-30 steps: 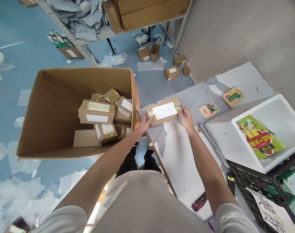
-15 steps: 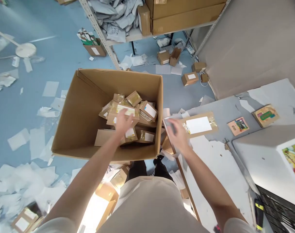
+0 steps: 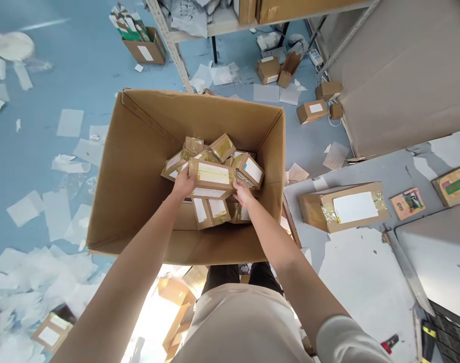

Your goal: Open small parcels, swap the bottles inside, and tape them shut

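Observation:
Between my two hands is a small brown cardboard box [image 3: 213, 177] with white labels on its top and near side. My left hand [image 3: 184, 183] is closed on its left end. My right hand [image 3: 242, 192] grips the right end. This box is level, over several other taped parcels inside a large open carton [image 3: 129, 176]. Just below it sits a box with two white labels [image 3: 211, 210]. To its right leans another labelled parcel [image 3: 249, 169]. The undersides of my fingers are hidden.
On the table [image 3: 360, 272] at right lie a long labelled box [image 3: 345, 205], a small pink box [image 3: 407, 203] and a red-handled cutter [image 3: 389, 343]. A shelf rack [image 3: 171, 50] stands beyond the carton. Loose papers [image 3: 56, 217] litter the floor at left.
My right hand has moved left from beside the long box on the table into the carton and onto the small box. My left hand has shifted to that box's left end. The view has shifted.

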A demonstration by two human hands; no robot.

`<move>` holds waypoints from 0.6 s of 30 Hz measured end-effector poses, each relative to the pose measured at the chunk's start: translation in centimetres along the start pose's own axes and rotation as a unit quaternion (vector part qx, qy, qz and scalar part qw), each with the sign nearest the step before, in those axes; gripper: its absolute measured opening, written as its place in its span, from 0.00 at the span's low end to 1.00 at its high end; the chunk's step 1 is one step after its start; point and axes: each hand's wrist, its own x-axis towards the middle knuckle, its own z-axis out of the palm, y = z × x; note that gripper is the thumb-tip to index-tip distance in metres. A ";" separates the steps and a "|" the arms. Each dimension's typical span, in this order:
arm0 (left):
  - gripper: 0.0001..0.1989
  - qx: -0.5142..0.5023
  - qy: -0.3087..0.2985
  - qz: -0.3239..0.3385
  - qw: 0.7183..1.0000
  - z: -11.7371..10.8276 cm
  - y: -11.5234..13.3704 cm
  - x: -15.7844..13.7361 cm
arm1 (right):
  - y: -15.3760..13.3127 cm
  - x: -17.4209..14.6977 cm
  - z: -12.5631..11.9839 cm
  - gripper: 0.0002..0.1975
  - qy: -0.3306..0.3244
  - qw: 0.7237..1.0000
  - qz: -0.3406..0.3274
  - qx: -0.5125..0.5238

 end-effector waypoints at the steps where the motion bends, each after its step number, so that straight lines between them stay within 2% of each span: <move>1: 0.25 -0.023 0.011 -0.004 1.000 -0.2 0.0 -0.6 | -0.2 -0.5 0.1 0.14 0.002 1.000 0.008 0.014; 4: 0.25 -0.118 0.046 -0.007 0.992 -0.8 0.7 -4.0 | -1.4 -2.9 -0.7 0.16 0.022 0.996 0.004 0.087; 6: 0.25 -0.188 0.065 0.012 0.980 -1.4 2.0 -7.5 | -2.6 -5.5 -2.2 0.18 0.039 0.992 -0.040 0.116; 8: 0.23 -0.238 0.090 0.028 0.967 -2.2 3.7 -11.8 | -3.9 -8.9 -4.3 0.20 0.051 0.988 -0.101 0.106; 12: 0.20 -0.245 0.156 0.054 0.956 -3.1 7.0 -21.2 | -5.7 -17.7 -9.8 0.19 0.049 0.977 -0.200 0.061; 15: 0.21 -0.245 0.155 0.045 0.956 -1.7 8.6 -27.8 | -4.6 -23.8 -14.5 0.18 0.059 0.968 -0.241 0.040; 18: 0.23 -0.264 0.110 0.013 0.958 2.0 9.6 -33.2 | -1.3 -28.3 -19.8 0.18 0.097 0.960 -0.261 0.031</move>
